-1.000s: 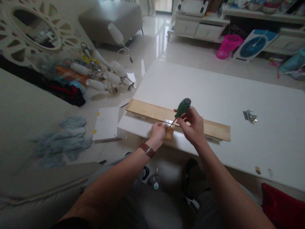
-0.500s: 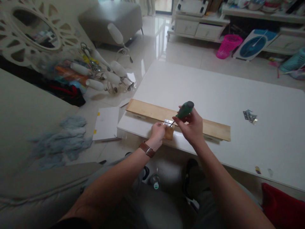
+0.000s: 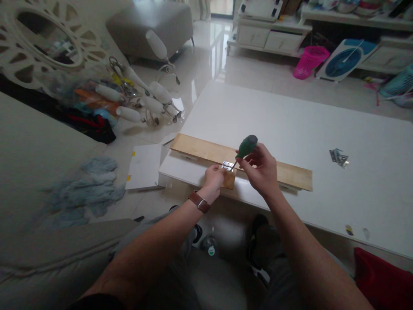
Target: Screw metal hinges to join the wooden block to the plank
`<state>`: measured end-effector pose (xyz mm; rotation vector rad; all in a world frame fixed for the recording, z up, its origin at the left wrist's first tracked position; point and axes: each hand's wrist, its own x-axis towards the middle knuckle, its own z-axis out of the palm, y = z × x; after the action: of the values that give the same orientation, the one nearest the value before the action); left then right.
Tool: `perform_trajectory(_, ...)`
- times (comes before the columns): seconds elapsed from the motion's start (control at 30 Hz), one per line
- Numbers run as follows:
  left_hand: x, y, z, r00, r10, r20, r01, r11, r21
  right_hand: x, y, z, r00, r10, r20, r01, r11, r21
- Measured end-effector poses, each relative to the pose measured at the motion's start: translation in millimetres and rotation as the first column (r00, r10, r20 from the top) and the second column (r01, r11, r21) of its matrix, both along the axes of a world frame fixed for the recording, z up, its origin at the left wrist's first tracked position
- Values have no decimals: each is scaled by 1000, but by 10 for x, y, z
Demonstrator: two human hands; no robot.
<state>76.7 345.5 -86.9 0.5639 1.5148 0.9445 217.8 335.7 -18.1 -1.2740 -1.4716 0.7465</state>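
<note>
A glossy pale tiled floor (image 3: 206, 64) catches daylight from the far doorway. A white table (image 3: 290, 112) fills the near right. A grey ottoman (image 3: 151, 21) sits far left, white drawers (image 3: 267, 39) far right, an ornate round mirror (image 3: 38, 43) at left.

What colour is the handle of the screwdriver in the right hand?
Dark green; the screwdriver handle shows best in the head view.

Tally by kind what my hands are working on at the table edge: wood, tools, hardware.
Wood: 2, long plank and small block, the block at the left hand
Tools: 1, green-handled screwdriver in the right hand
Hardware: 1, hinge at the screwdriver's tip
Total: 4
</note>
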Motion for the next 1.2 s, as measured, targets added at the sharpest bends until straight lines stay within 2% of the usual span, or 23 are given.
perform_trajectory(0.17, -3, -1, 8, 1000, 3, 1, -3, 1000, 2, -12, 24, -44, 993, -95, 70, 93, 995, 30)
perform_trajectory(0.43, 10, 6, 46, 1000, 10, -6, -10, 1000, -7, -1, -10, 43, 999, -24, 32, 24, 1000, -5)
perform_trajectory(0.7, 7, 4, 28, 1000, 15, -4, -15, 1000, 8, 14, -14, 48, 999, 44, 22, -43, 999, -20)
perform_trajectory(0.8, 2, 0, 19, 1000, 12, 4, -12, 1000, 10, -5, -3, 26, 999, 20, 37, -20, 1000, 3)
perform_trajectory(0.97, -1, 2, -1, 1000, 0, 5, 0, 1000, -8, -33, 24, -30, 987, -108, 116, 101, 993, 65)
perform_trajectory(1.2, 5, 10, -9, 1000, -6, 3, 6, 1000, -14, -50, 32, 40, 994, -59, 90, 60, 998, -4)
